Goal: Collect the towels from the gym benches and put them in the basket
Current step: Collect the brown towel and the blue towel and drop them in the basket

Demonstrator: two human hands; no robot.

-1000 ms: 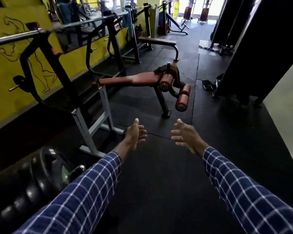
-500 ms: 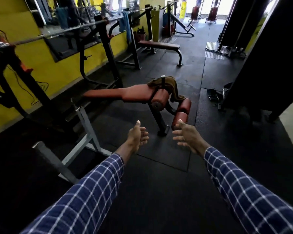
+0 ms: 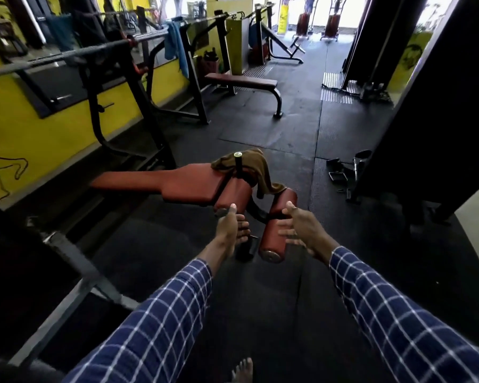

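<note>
A brown towel (image 3: 256, 167) lies draped over the near end of a red padded bench (image 3: 177, 182), around its upright post and down onto the leg rollers (image 3: 277, 225). My left hand (image 3: 231, 228) and my right hand (image 3: 302, 230) reach forward just short of the rollers, below the towel, both holding nothing with fingers loosely apart. A blue towel (image 3: 174, 45) hangs from a barbell rack further back on the left. No basket is in view.
A barbell (image 3: 75, 53) rests on a black rack (image 3: 127, 106) along the yellow wall at left. A flat bench (image 3: 241, 81) stands further back. Metal cable handles (image 3: 346, 172) lie on the floor at right beside a dark machine frame. My bare foot (image 3: 242, 371) shows at the bottom.
I have moved closer to the red bench. It and the brown towel now sit just beyond my outstretched hands, which keep the same posture.
</note>
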